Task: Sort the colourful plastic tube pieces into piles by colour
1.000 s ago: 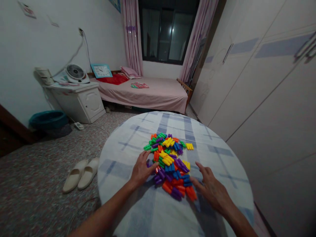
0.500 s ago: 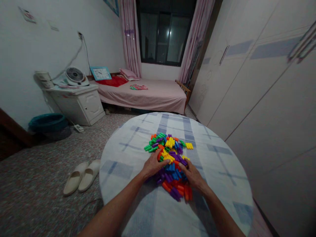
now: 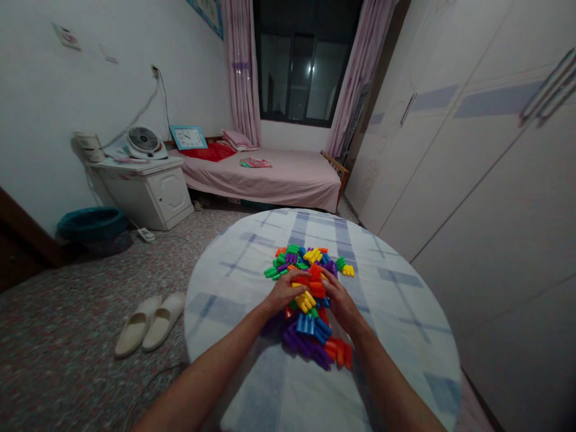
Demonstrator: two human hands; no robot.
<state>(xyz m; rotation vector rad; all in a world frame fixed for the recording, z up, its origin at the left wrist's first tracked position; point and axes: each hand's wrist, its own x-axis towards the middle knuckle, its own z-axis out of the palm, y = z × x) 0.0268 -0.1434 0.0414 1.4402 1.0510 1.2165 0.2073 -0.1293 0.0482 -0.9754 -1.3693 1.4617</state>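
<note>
A heap of plastic toy building blocks in several colours lies on the round table. My left hand (image 3: 284, 293) is over the heap's left side, thumb and fingers closed around an orange block (image 3: 303, 280). From the right, my right hand (image 3: 341, 302) pinches at another orange block (image 3: 317, 289), its fingertips partly hidden. Just below the left fingers sits a yellow block (image 3: 305, 302). Blue blocks (image 3: 306, 324), purple blocks (image 3: 300, 344) and more orange blocks (image 3: 338, 352) spread toward me. Green blocks (image 3: 272, 273) lie at the far left of the heap.
A blue-and-white checked cloth covers the table (image 3: 225, 306). Beyond it are a pink-covered bed (image 3: 288, 177) and a white cabinet (image 3: 171, 198) carrying a fan (image 3: 144, 139). White slippers (image 3: 150, 324) and a bin (image 3: 92, 225) are on the floor at left. A wardrobe (image 3: 472, 198) stands right.
My hands have come closer together over the middle of the heap. Orange blocks now show between them, where purple and yellow ones were. Some blocks have shifted.
</note>
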